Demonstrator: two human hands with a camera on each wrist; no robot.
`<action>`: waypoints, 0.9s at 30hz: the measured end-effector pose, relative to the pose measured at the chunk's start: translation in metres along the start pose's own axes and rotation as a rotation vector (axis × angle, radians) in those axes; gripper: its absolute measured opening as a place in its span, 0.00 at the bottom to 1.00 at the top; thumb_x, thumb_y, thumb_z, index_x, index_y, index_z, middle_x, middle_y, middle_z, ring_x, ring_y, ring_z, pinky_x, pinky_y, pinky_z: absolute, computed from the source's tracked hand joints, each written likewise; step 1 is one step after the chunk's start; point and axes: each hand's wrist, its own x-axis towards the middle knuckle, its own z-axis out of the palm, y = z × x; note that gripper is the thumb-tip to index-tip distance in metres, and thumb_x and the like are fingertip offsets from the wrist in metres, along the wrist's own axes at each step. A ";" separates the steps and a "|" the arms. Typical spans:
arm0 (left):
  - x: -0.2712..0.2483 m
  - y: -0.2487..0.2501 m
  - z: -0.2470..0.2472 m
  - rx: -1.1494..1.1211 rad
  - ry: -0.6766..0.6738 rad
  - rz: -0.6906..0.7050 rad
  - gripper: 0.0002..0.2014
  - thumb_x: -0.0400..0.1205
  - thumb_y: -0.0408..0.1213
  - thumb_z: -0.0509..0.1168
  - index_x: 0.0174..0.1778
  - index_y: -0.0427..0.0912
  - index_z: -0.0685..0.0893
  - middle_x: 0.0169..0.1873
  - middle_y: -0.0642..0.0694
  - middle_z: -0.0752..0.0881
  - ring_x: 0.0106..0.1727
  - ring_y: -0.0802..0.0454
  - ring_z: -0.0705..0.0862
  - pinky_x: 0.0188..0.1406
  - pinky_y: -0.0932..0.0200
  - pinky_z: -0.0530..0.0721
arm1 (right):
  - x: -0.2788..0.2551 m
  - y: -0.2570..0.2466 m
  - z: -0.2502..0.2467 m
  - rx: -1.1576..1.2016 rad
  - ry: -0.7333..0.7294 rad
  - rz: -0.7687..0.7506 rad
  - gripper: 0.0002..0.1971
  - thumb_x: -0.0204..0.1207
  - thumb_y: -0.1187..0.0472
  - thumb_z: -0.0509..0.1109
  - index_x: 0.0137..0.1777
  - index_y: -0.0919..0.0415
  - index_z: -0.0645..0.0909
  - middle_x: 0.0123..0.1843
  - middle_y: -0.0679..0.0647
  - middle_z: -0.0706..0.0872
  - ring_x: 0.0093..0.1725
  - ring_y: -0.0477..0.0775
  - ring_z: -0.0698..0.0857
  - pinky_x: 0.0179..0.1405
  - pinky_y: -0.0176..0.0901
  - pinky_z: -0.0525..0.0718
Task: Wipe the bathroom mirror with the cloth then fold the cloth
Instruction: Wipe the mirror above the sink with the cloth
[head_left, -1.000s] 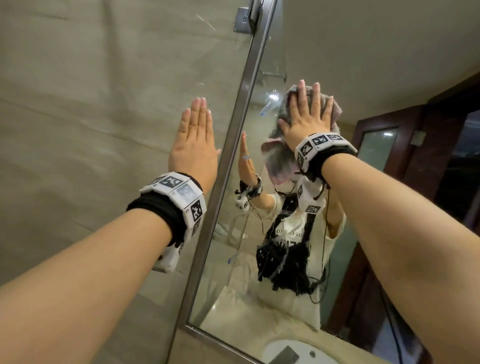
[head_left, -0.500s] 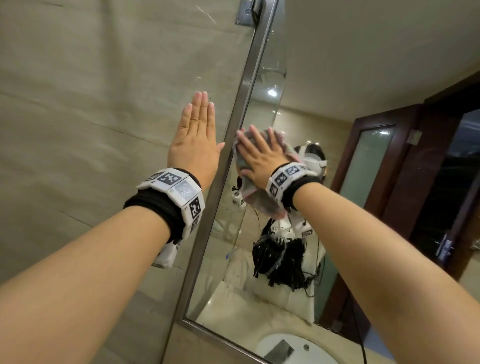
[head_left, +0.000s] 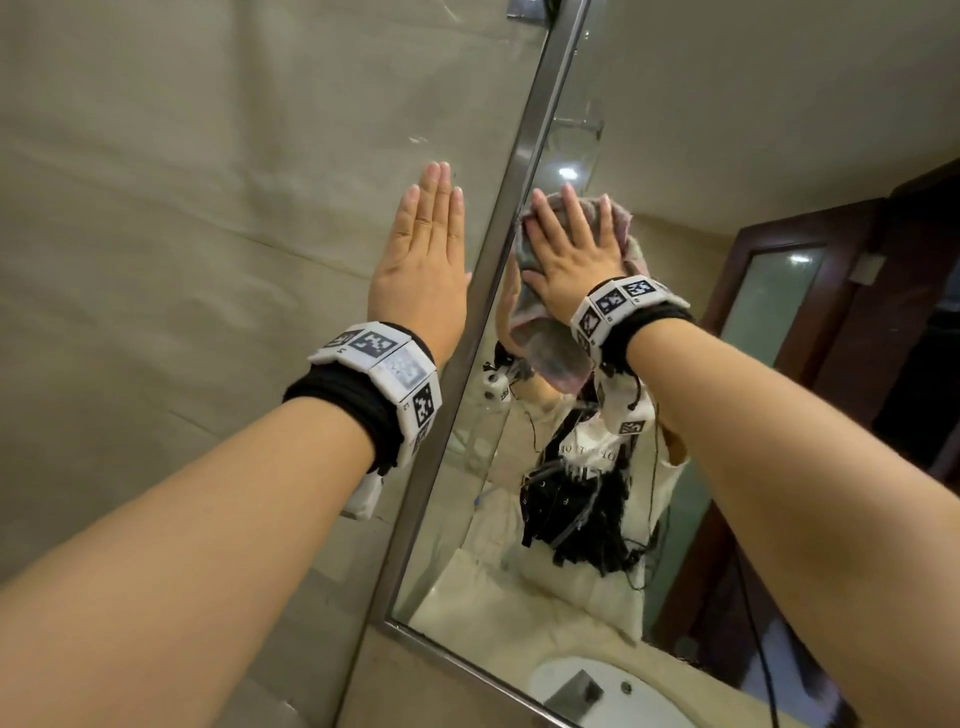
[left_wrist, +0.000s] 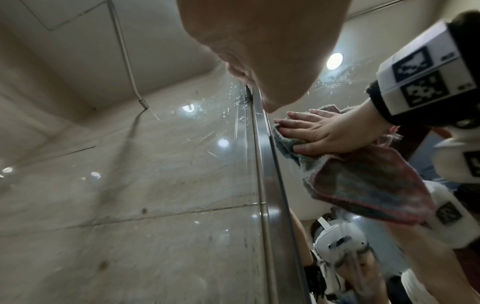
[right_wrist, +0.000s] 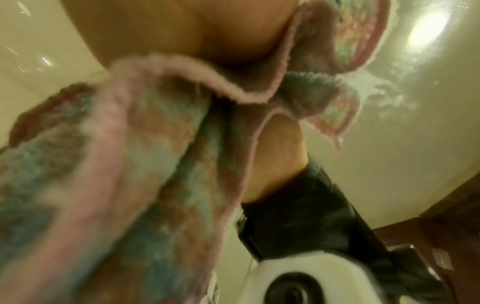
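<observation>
Near the frame's centre, the right hand (head_left: 571, 260) presses the pink-and-teal terry cloth (head_left: 550, 353) flat-fingered against the mirror (head_left: 675, 156), cloth under the palm and drooping below the wrist. The left hand (head_left: 421, 270) rests flat, fingers straight, on the wall tile (head_left: 182, 208) beside the mirror's metal frame (head_left: 498, 234).

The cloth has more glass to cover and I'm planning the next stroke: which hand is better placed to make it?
Right. The right hand already presses the cloth flat on the mirror; the left hand rests flat on the tiled wall beside the frame, bracing.
</observation>
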 end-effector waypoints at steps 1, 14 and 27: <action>-0.001 0.000 0.000 0.001 -0.001 0.001 0.32 0.86 0.47 0.35 0.80 0.28 0.39 0.82 0.32 0.45 0.83 0.39 0.44 0.80 0.46 0.40 | -0.002 -0.006 0.003 0.000 0.000 -0.014 0.34 0.83 0.42 0.47 0.84 0.56 0.42 0.85 0.53 0.37 0.83 0.63 0.36 0.78 0.67 0.34; -0.016 0.003 0.014 0.055 -0.020 0.024 0.32 0.88 0.43 0.45 0.79 0.27 0.37 0.81 0.31 0.43 0.83 0.38 0.42 0.77 0.46 0.35 | -0.066 -0.056 0.042 -0.027 -0.124 -0.282 0.32 0.84 0.44 0.48 0.84 0.52 0.42 0.85 0.51 0.37 0.83 0.61 0.37 0.73 0.61 0.26; -0.016 0.003 0.020 0.074 -0.006 0.053 0.35 0.87 0.41 0.48 0.76 0.25 0.33 0.81 0.29 0.43 0.83 0.36 0.43 0.79 0.44 0.37 | -0.075 0.016 0.037 0.130 0.080 0.390 0.32 0.84 0.43 0.43 0.83 0.54 0.40 0.85 0.52 0.35 0.83 0.61 0.35 0.76 0.66 0.31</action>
